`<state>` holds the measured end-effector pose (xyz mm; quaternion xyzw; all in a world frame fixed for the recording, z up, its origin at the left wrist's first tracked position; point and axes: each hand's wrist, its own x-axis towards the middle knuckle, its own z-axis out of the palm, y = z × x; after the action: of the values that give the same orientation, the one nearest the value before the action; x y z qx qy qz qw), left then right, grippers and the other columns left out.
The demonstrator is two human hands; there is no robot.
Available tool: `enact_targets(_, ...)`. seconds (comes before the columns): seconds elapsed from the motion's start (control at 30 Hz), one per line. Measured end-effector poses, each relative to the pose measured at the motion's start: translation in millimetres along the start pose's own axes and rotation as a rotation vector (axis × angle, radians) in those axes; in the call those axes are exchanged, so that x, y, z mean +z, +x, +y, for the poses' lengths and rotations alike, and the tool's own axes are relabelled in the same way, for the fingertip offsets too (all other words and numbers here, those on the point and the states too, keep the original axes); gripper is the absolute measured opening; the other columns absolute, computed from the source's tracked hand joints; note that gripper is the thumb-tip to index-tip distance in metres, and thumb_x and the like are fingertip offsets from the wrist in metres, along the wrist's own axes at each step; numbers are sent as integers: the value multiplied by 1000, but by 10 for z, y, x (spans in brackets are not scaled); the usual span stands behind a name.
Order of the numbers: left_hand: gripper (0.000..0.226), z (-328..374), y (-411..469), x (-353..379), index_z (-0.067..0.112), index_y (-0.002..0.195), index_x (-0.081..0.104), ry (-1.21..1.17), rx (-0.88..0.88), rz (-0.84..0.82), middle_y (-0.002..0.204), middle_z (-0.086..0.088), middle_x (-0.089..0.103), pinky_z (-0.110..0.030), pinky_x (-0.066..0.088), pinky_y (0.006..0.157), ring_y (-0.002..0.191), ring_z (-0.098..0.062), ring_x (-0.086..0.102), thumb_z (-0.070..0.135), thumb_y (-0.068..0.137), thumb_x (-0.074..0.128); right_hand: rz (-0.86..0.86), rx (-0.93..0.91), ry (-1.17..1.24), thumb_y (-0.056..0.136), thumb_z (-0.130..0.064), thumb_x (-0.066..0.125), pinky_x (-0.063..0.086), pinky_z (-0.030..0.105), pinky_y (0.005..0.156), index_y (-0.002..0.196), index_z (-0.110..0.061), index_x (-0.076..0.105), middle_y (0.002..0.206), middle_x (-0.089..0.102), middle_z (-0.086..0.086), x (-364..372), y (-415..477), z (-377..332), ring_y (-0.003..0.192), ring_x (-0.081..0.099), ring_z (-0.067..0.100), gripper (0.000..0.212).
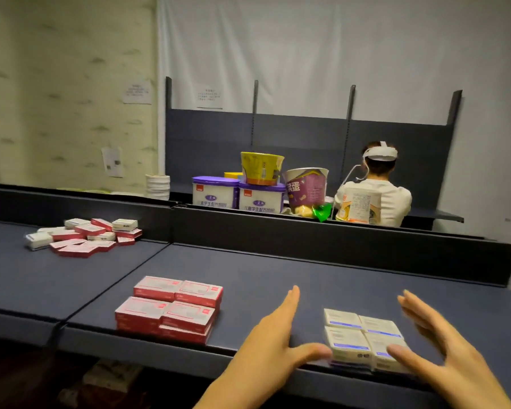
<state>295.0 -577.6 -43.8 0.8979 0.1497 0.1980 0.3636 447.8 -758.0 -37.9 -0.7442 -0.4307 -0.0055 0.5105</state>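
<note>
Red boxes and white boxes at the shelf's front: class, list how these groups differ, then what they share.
Colour: the red boxes have red faces; the white boxes are white with blue stripes. Contact: the red boxes stand untouched; the left hand and right hand flank the white boxes, thumbs touching them. Place: red boxes left, white boxes right. Both form neat two-by-two blocks on the dark shelf.

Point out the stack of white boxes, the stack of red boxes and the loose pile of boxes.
stack of white boxes [347, 338]: head view, top of front left box.
stack of red boxes [189, 314]: head view, top of front right box.
loose pile of boxes [90, 230]: head view, red box mid-pile.
</note>
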Motion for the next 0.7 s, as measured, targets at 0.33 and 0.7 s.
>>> enact_targets(0.33, 78, -714, -445, -1865, 43, 141, 24, 157, 57, 228, 135, 23, 38, -17, 32, 94, 114, 7, 38, 46, 77, 68, -254, -182, 58, 26, -89, 60, 38, 32, 103, 113, -56, 43, 119, 51, -30, 1279, 750, -1151, 114, 50, 0, 95)
enact_targets(0.7, 82, -2483, -978, -4106, 34, 140, 31, 197, -51, 274, 126, 15, 43, -21, 45, 91, 115, -7, 48, 42, 71, 75, -326, -191, 145, 54, -64, 69, 38, 28, 105, 120, -47, 42, 117, 52, -27, 3302, 1103, -2556, 115, 50, -3, 73)
